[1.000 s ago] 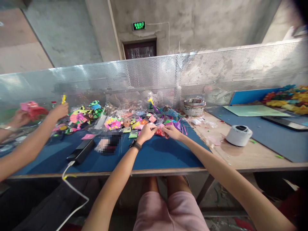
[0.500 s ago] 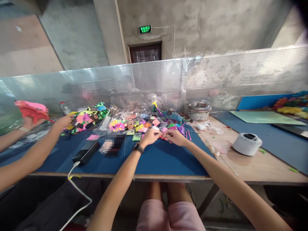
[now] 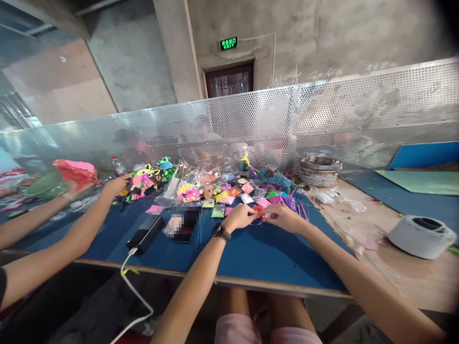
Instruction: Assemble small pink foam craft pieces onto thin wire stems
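Note:
My left hand (image 3: pixel 241 217), with a dark watch on the wrist, pinches the left edge of a small red packet (image 3: pixel 258 209) just above the blue mat. On the packet's other side, my right hand (image 3: pixel 285 218) grips it between thumb and fingers. Clear film seems to wrap the red stuff; my fingers hide part of it. Behind my hands lie several small coloured packets, among them a green packet (image 3: pixel 218 211) and a white packet (image 3: pixel 246 198). Purple sticks (image 3: pixel 304 210) rest to the right of my right hand.
A co-worker's hands (image 3: pixel 116 185) at the left hold a red-pink shape (image 3: pixel 76 173). A black power bank (image 3: pixel 146 232) with a white cable and a phone (image 3: pixel 183 234) lie on the mat (image 3: pixel 287 263). A basket (image 3: pixel 320 171) and a white roll (image 3: pixel 422 237) stand to the right.
The view has shifted, so the table sits further right and lower in the picture. Between my hands, which are slightly further apart, more of the red packet shows.

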The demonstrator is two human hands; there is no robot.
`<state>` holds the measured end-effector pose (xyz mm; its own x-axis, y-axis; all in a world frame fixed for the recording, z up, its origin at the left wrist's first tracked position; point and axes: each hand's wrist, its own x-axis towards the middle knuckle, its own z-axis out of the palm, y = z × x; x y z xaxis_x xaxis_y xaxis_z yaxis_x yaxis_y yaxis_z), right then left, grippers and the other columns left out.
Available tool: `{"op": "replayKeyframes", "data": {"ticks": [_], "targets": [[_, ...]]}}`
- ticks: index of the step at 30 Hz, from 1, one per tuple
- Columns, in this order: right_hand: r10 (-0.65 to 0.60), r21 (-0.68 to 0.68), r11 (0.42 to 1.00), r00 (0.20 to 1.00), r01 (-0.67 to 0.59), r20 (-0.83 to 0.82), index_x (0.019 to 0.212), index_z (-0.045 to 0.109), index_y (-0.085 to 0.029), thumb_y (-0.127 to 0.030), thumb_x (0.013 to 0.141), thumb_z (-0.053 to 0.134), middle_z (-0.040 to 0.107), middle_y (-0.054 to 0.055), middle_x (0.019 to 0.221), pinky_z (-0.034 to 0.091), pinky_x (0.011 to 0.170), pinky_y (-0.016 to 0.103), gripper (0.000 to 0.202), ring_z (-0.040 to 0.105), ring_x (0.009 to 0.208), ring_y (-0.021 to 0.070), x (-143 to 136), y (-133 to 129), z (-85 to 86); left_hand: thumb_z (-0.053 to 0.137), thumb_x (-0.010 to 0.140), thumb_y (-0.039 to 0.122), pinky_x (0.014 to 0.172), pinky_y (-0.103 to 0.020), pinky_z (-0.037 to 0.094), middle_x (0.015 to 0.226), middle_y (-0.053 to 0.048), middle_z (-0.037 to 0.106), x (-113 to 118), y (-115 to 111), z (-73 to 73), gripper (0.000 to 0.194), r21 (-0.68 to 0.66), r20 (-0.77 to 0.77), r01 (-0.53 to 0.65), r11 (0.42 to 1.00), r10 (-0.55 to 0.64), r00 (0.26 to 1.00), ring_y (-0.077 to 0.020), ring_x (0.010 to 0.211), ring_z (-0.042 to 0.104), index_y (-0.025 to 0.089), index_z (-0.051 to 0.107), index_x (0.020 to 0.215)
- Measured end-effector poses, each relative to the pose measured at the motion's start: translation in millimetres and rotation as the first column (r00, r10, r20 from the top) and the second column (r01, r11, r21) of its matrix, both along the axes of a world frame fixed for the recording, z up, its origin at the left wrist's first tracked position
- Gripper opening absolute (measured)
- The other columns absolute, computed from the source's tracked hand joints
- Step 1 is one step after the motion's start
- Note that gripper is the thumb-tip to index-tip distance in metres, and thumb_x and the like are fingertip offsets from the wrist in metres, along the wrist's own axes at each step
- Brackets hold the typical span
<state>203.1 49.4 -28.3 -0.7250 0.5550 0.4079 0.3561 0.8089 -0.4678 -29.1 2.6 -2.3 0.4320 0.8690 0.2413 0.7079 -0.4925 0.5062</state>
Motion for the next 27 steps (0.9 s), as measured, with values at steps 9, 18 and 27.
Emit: {"op": "replayKeyframes", "data": {"ticks": [9, 18, 27], "targets": [[-0.015, -0.088, 0.996, 0.999, 0.012, -0.035, 0.114, 0.073, -0.022, -0.023, 0.085, 0.062, 0.076, 0.005, 0.093, 0.052, 0.066, 0.026, 0.031, 0.068, 0.07, 0.0163, -4, -15, 8.5, 0.06, 0.091, 0.042, 0.068, -0.025, 0.042, 0.088, -0.009, 0.078, 1, 1, 10.9, 0.031, -0.044, -0.088, -0.076, 0.996, 0.072, 0.994, -0.0218, 0.081, 0.069, 0.021, 0.081, 0.096], [-0.102, -0.145, 0.986, 0.98, 0.077, -0.172, 0.095, 0.073, -0.02, -0.03, 0.092, 0.06, 0.072, 0.006, 0.098, 0.052, 0.071, 0.027, 0.017, 0.066, 0.077, 0.0157, -8, -11, 0.2, 0.058, 0.093, 0.037, 0.065, -0.025, 0.039, 0.095, -0.007, 0.078, 10, 14, -0.2, 0.026, 0.105, -0.122, -0.034, 0.994, 0.047, 0.991, -0.0192, 0.079, 0.069, 0.024, 0.081, 0.094], [-0.229, -0.108, 0.971, 0.961, 0.214, -0.156, 0.091, 0.071, -0.017, -0.03, 0.092, 0.06, 0.069, 0.005, 0.086, 0.045, 0.066, 0.026, 0.017, 0.06, 0.071, 0.015, -18, -9, -2.5, 0.055, 0.094, 0.033, 0.068, -0.027, 0.04, 0.096, -0.008, 0.077, 11, 11, 0.7, 0.026, 0.241, -0.234, -0.053, 0.969, 0.11, 0.966, -0.0215, 0.085, 0.068, 0.024, 0.08, 0.098]]}}
